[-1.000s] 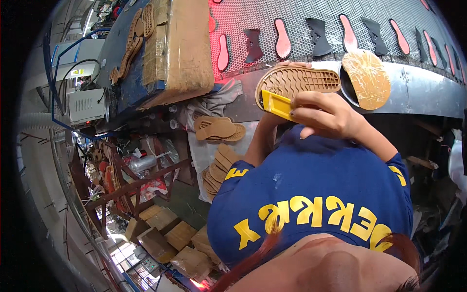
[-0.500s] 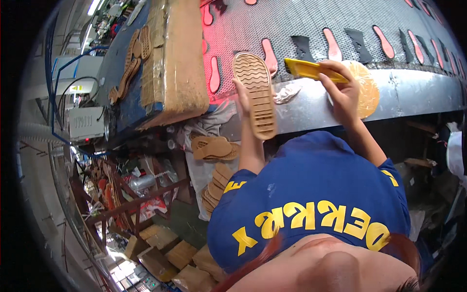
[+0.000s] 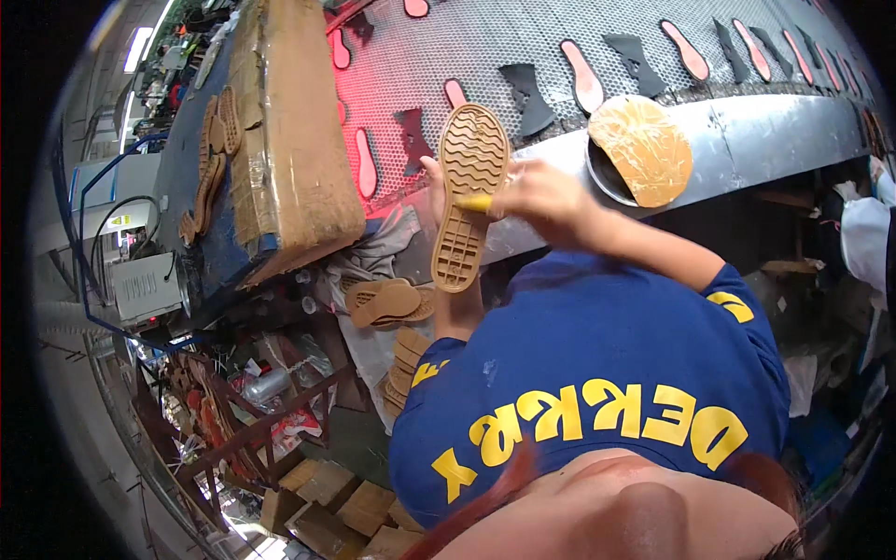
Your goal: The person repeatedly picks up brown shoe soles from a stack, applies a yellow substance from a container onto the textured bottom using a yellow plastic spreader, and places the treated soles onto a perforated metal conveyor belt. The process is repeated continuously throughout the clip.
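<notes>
Upright in front of me stands a tan shoe sole (image 3: 474, 149), its wavy and gridded tread facing me. My left hand (image 3: 433, 187) is closed on its left edge from behind; most of those fingers are hidden by the sole. My right hand (image 3: 546, 201), smeared by motion, is closed on a yellow-handled brush (image 3: 474, 203). Only a short yellow part of the brush shows, across the middle of the sole. Whether it touches the tread I cannot tell. Right of my right hand, a round bowl (image 3: 605, 173) sits on the metal ledge, partly covered by a tan, film-wrapped disc (image 3: 653, 149).
Pink insoles (image 3: 583, 79) and black cut pieces (image 3: 527, 98) lie on the mesh conveyor (image 3: 485, 47) beyond the metal ledge (image 3: 747, 140). A taped cardboard piece (image 3: 299, 140) stands at left, with more soles (image 3: 210, 168) beside it. Stacked soles (image 3: 387, 303) and cartons (image 3: 327, 485) are lower left.
My right hand has swung left with the brush, from beside the bowl to the sole. The sole has tilted slightly and shifted left in view. The whole view has moved a little.
</notes>
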Available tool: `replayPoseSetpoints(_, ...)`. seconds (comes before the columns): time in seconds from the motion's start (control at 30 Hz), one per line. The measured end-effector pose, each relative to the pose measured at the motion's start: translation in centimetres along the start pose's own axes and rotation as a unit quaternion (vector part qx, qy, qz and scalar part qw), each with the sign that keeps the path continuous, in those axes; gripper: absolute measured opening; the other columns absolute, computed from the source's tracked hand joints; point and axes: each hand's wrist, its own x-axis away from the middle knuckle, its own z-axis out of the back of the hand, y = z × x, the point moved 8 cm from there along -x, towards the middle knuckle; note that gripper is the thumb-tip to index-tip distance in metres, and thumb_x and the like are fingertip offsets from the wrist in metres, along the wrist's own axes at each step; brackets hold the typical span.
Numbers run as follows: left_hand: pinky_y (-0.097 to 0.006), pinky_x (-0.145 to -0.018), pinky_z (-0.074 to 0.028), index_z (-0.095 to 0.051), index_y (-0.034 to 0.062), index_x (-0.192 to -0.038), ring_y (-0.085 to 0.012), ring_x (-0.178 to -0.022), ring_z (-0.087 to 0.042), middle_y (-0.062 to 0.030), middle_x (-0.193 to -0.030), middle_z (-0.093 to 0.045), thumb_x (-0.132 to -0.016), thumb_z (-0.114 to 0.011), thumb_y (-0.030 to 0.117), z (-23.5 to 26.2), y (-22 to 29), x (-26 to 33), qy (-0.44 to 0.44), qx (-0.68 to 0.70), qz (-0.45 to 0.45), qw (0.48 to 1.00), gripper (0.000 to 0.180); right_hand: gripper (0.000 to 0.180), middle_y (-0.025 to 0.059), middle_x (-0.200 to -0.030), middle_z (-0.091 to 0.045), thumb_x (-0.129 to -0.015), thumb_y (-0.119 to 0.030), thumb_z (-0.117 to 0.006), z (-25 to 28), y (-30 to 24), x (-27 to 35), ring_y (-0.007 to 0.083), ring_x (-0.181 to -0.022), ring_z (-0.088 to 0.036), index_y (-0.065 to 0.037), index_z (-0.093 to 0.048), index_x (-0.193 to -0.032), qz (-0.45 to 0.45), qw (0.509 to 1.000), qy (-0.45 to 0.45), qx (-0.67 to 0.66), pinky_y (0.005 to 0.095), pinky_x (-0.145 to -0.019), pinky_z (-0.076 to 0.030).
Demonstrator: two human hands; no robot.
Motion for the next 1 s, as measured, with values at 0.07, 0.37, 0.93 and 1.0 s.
replayPoseSetpoints(0.07,-0.03,-0.047,-0.053,-0.045,-0.0004,-0.132,-0.0225,-0.063,-0.062,-0.0235,-0.102,-0.063,-0.084,-0.031,0.082,-0.4,-1.0,0.7,-0.068,0.025,0.033,0.997,0.096,0.027,0.0078,-0.076,-0.06,-0.072,0.0,-0.065,2.3,5.0,-1.0,0.0274,-0.074,-0.059,-0.009,-0.069,-0.097,-0.084,0.996,0.035,0.018,0.0371,-0.068,-0.048)
replayPoseSetpoints(0.37,-0.039,-0.051,-0.057,-0.039,0.0004,-0.139,-0.033,-0.076,-0.067,-0.025,-0.12,-0.059,-0.087,-0.037,0.076,0.6,-1.3,0.4,0.015,0.136,0.035,0.99,0.092,0.029,0.0092,-0.082,-0.063,-0.073,0.009,-0.066,-0.7,2.4,1.0,0.0268,-0.086,-0.064,-0.004,-0.068,-0.099,-0.12,0.984,-0.11,-0.079,0.0347,-0.08,-0.053)
replayPoseSetpoints(0.93,-0.038,-0.05,-0.057,-0.043,-0.0041,-0.132,-0.0284,-0.069,-0.068,-0.0301,-0.104,-0.063,-0.083,-0.034,0.081,5.9,-3.0,-2.3,0.065,0.051,0.011,0.997,0.099,0.038,0.0104,-0.082,-0.063,-0.067,0.012,-0.063,-2.1,2.0,2.3,0.0264,-0.083,-0.064,-0.006,-0.068,-0.099,-0.161,0.982,-0.078,-0.064,0.0348,-0.073,-0.052)
replayPoseSetpoints(1.0,-0.039,-0.057,-0.06,-0.043,-0.0048,-0.133,-0.0305,-0.074,-0.068,-0.0305,-0.107,-0.062,-0.082,-0.037,0.081,6.1,-3.3,-2.4,-0.059,0.149,0.044,0.986,0.1,0.037,0.01,-0.087,-0.065,-0.068,0.011,-0.064,-2.3,-1.0,1.9,0.0259,-0.085,-0.065,-0.006,-0.068,-0.101,-0.124,0.984,-0.095,-0.081,0.0333,-0.075,-0.052)
